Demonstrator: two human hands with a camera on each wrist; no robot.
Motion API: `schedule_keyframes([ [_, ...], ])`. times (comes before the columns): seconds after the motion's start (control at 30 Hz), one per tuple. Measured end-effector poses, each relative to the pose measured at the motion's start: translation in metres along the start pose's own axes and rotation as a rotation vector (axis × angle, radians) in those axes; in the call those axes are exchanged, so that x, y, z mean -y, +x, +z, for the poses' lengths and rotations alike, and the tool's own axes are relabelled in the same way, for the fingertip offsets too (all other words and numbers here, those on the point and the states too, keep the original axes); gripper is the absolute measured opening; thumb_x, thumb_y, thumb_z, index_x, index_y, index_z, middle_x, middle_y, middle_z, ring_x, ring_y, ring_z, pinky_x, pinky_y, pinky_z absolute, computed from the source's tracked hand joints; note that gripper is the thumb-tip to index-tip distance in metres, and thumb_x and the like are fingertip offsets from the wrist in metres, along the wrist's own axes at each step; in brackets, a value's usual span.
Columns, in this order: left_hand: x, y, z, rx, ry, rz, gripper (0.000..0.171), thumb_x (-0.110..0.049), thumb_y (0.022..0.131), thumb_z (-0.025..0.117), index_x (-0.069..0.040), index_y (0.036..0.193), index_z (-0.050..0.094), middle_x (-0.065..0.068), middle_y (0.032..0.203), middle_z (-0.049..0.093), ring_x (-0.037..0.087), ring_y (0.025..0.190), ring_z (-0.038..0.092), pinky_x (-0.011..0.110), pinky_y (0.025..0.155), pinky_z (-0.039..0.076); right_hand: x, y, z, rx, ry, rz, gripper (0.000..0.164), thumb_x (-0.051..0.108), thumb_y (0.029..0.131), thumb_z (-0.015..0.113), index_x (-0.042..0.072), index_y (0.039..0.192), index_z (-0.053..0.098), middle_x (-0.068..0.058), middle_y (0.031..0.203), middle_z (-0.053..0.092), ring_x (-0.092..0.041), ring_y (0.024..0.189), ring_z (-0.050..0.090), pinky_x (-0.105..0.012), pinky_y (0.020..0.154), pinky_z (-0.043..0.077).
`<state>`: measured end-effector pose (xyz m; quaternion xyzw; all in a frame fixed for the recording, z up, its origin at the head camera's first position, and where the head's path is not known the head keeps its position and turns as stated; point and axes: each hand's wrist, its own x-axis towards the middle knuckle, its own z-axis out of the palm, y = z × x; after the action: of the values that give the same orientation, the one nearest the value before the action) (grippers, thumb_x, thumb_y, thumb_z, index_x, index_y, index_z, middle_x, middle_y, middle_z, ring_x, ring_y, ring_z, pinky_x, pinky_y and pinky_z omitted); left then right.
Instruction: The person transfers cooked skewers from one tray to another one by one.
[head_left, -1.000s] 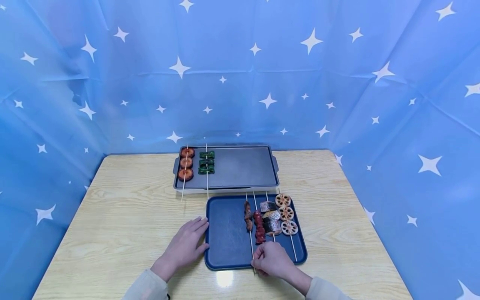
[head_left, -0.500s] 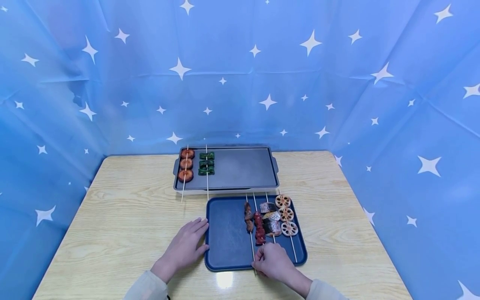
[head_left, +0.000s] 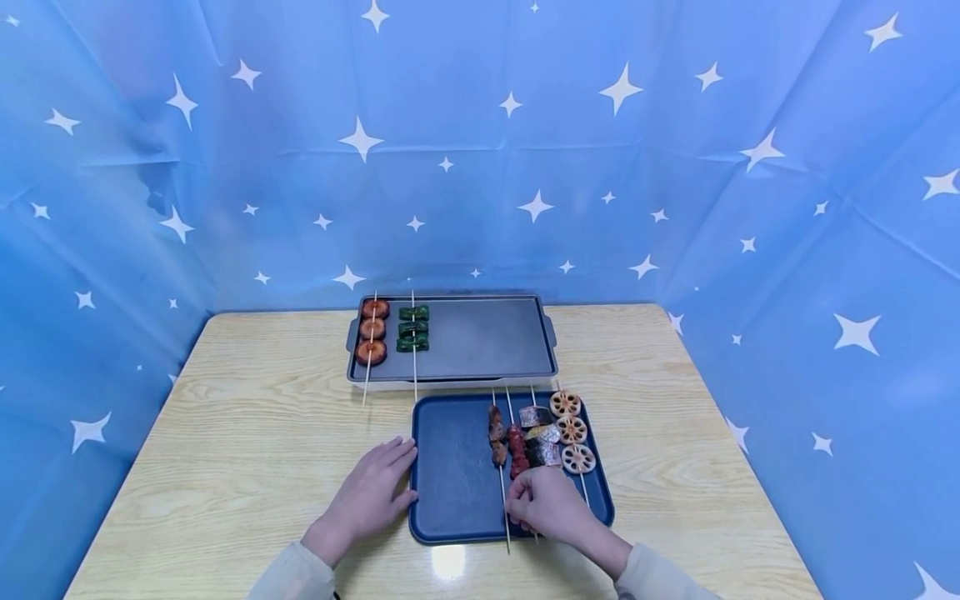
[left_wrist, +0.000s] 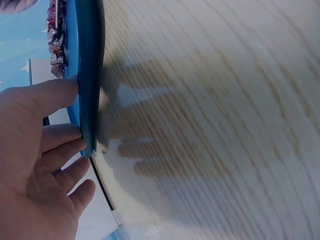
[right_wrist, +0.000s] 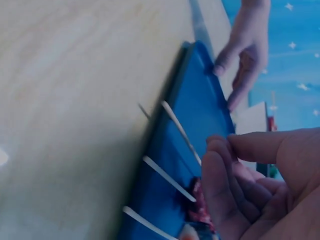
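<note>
My left hand (head_left: 372, 485) rests its fingertips and thumb along the left rim of the blue tray (head_left: 453, 471); its fingers are loosely bent. Above the tray's lower right part is my right hand (head_left: 551, 502), fingers curled and thumb tip against the index finger. Nothing shows in that pinch in the right wrist view. The bare stick of the brown meat skewer (head_left: 497, 437) runs right beside its fingertips. Partly under this hand lie the red meat skewer (head_left: 517, 450) and the fish skewer (head_left: 543, 450). A lotus root skewer (head_left: 573, 430) lies at the tray's right side.
Behind the tray stands a dark grill plate (head_left: 487, 333) with side handles. On its left part lie a mushroom-like brown slice skewer (head_left: 372, 328) and a green vegetable skewer (head_left: 413, 328). The wooden table (head_left: 247, 417) meets a blue star-patterned curtain (head_left: 480, 225).
My right hand has shifted a little up the tray, away from the stick's lower end, leaving that end uncovered. The skewers look the same. My left hand stays at the rim.
</note>
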<state>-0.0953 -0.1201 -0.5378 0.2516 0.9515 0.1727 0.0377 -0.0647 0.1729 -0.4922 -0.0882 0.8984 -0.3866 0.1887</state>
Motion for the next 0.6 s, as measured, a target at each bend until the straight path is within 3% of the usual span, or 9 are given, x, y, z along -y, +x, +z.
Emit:
schedule_keyframes([
  [0.23,-0.001,0.001,0.001,0.011,0.005,-0.007,0.062,-0.037,0.087,0.071,-0.003,0.136,0.055,0.009,0.144,0.053,0.030,0.138,0.045,0.049,0.116,0.036,0.009,0.017,-0.018,-0.043,-0.010,-0.025,0.007,0.016,0.089,0.068,0.012,0.085,0.072,-0.003,0.069,0.071,-0.006,0.054,0.060,-0.021,0.044,0.044],
  [0.37,-0.001,0.001,0.001,0.009,0.005,-0.008,0.062,-0.037,0.086,0.071,-0.003,0.136,0.055,0.009,0.145,0.053,0.030,0.138,0.045,0.049,0.117,0.036,0.016,0.032,-0.027,-0.059,-0.002,-0.044,0.012,0.017,0.090,0.067,0.008,0.094,0.074,-0.005,0.075,0.074,-0.008,0.058,0.062,-0.021,0.049,0.047],
  [0.6,0.000,0.001,0.000,0.002,0.000,-0.002,0.062,-0.036,0.086,0.072,-0.002,0.135,0.056,0.011,0.144,0.054,0.032,0.137,0.046,0.050,0.116,0.036,0.034,0.060,-0.035,-0.035,0.126,-0.047,0.016,0.017,0.092,0.064,0.008,0.101,0.074,-0.011,0.081,0.075,-0.021,0.067,0.070,-0.032,0.062,0.060],
])
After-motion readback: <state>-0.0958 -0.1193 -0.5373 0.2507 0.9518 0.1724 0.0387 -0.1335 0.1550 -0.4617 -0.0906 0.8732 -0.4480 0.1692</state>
